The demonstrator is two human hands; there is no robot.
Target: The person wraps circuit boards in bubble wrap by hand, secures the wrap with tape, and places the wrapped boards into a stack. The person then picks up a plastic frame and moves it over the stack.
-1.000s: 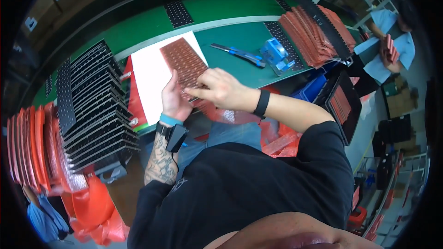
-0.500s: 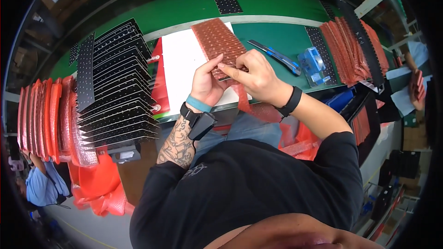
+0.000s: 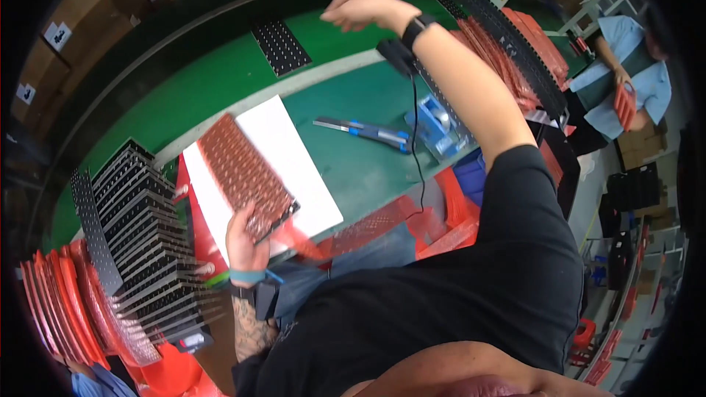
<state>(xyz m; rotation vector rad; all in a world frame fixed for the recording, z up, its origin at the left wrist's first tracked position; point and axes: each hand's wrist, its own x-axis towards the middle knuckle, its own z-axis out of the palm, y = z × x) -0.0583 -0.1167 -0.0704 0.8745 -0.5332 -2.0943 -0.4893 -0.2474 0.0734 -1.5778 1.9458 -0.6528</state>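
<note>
Across the green bench [image 3: 360, 176], the biggest change is the right arm: it no longer bends toward the left one, as half a second ago, but stretches far forward, almost straight. The stack of black panels [image 3: 147, 228] remains at the left side. Over the white sheet [image 3: 298, 132], the bubble-wrapped panel [image 3: 243, 169] is now shifted to the left, so more white shows at its right. It lies slanted, its near end at the left hand [image 3: 248, 239], and a loose red flap hangs from that end.

The left forearm comes up from below; this hand pinches the near end, thumb on top, the other fingers mostly hidden beneath. The right hand [image 3: 364, 9] is above the green belt [image 3: 213, 77], fingers bent and pointing left; whether their tips meet, I cannot tell. The knife [image 3: 364, 134] rests on the bench, between wrapped panel and tape dispenser [image 3: 437, 129].
</note>
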